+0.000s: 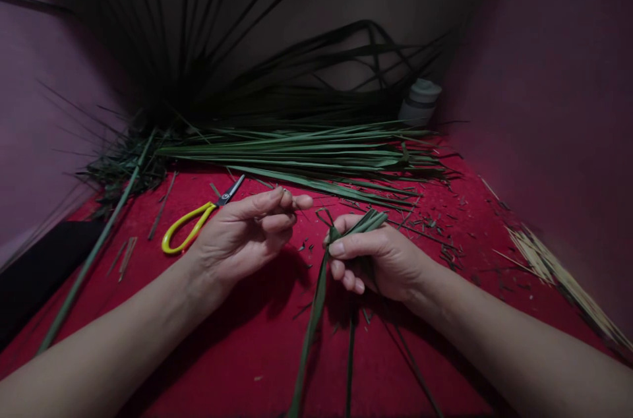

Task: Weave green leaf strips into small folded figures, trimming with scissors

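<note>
My right hand (378,256) is closed around a folded bundle of green leaf strips (366,223). Its thumb presses on the fold, and long strip ends (316,319) hang down towards me. A small thin loop sticks up at the left of the bundle. My left hand (254,223) is held up to the left, apart from the bundle. Its thumb lies against the bent fingers; whether a thin strand is between them does not show. Just behind the left wrist lie scissors with yellow handles (182,227), their blades pointing away.
A pile of long green leaves (297,154) lies across the back of the red surface (237,352). A pale container (420,101) stands behind it. Thin pale sticks (568,286) lie at the right, a long green stalk (99,246) at the left. Leaf scraps are scattered about.
</note>
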Demonstrator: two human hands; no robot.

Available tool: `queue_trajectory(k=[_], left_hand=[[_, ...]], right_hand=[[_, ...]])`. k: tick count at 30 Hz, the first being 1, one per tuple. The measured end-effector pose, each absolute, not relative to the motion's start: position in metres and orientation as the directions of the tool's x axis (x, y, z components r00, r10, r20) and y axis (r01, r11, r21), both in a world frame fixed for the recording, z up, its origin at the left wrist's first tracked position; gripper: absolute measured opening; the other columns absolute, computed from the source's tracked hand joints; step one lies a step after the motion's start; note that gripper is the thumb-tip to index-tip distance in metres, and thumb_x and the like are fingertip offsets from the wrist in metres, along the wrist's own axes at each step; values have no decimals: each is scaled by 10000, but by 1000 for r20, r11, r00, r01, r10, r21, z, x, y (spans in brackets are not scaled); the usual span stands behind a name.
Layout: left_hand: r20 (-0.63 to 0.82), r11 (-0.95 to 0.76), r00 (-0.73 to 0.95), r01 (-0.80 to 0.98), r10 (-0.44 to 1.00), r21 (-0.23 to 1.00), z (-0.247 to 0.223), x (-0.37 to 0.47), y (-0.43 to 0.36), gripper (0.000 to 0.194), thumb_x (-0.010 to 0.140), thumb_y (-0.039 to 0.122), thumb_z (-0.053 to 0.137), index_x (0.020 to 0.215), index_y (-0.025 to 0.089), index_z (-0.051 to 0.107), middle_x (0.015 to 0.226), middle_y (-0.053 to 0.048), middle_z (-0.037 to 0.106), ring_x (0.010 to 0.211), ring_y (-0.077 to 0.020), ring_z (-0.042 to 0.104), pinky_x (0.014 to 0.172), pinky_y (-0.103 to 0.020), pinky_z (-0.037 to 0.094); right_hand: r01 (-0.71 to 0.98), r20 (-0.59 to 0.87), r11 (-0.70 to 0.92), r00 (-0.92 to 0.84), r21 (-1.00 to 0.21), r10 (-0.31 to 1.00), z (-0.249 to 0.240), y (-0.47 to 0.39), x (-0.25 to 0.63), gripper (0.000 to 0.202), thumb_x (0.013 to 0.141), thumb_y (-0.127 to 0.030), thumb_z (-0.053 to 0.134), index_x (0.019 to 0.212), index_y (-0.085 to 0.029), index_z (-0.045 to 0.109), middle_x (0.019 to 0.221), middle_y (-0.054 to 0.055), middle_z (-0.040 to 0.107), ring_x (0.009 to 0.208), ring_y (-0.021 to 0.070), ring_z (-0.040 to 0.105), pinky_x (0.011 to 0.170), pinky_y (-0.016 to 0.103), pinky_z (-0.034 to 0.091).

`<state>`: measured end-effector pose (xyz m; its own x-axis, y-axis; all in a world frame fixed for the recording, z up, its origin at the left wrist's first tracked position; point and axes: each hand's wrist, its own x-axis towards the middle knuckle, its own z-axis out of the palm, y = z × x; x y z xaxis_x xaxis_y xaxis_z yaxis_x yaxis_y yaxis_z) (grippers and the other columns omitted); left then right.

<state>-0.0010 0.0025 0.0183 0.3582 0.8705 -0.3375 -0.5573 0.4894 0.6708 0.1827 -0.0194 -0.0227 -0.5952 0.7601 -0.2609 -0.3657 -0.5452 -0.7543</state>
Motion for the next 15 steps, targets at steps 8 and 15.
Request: queue_trajectory(k=[8, 15], left_hand=[[-228, 409, 363, -568, 903, 714, 15, -3, 5, 251, 754, -36, 454, 877, 64, 649, 832, -80, 634, 614, -85, 597, 383, -127, 440], [-268, 419, 346, -505, 899, 755, 14, -2, 6, 206, 786, -13, 484, 873, 91, 638, 649, -6, 564, 452, -33, 506, 367, -118, 413]], right_hand=[[-384, -268, -560, -593, -735, 759, -23, -20, 183, 146, 643, -154, 656, 697, -146, 520, 507, -4, 629, 364, 76, 529, 328, 129, 378], [-376, -265, -549, -589, -746, 763, -25, -19, 183, 155, 646, -162, 664, 710, -144, 524, 520, 3, 637, 365, 80, 538, 324, 129, 380]])
